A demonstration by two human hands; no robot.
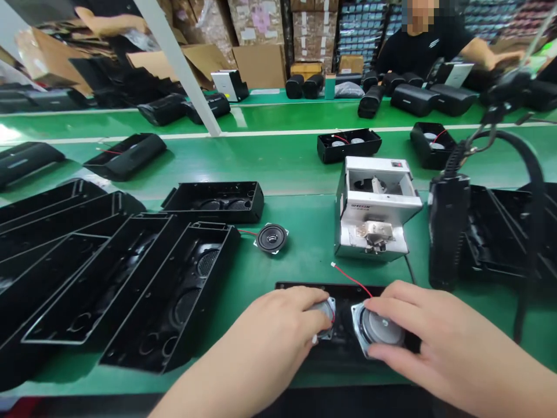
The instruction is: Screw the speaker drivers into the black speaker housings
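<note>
Below both hands lies a black speaker housing (343, 335), its hollow side up. My right hand (418, 331) grips a round silver-backed speaker driver (382, 326), thumb below and fingers above; the driver sits tilted over the housing. From it runs a red wire (353, 280) with a white plug. My left hand (289, 325) has its fingers closed over a second driver (327, 316) at the housing's left part, mostly hidden by the fingers. Beyond the hands, a loose driver (272, 238) rests cone up on the green bench.
Several open black housings (174, 302) crowd the left side. A silver machine (376, 203) stands behind my right hand, a black hanging tool (448, 232) beside it. A green conveyor belt (278, 154) carries more housings. Across it is a person in black (429, 46).
</note>
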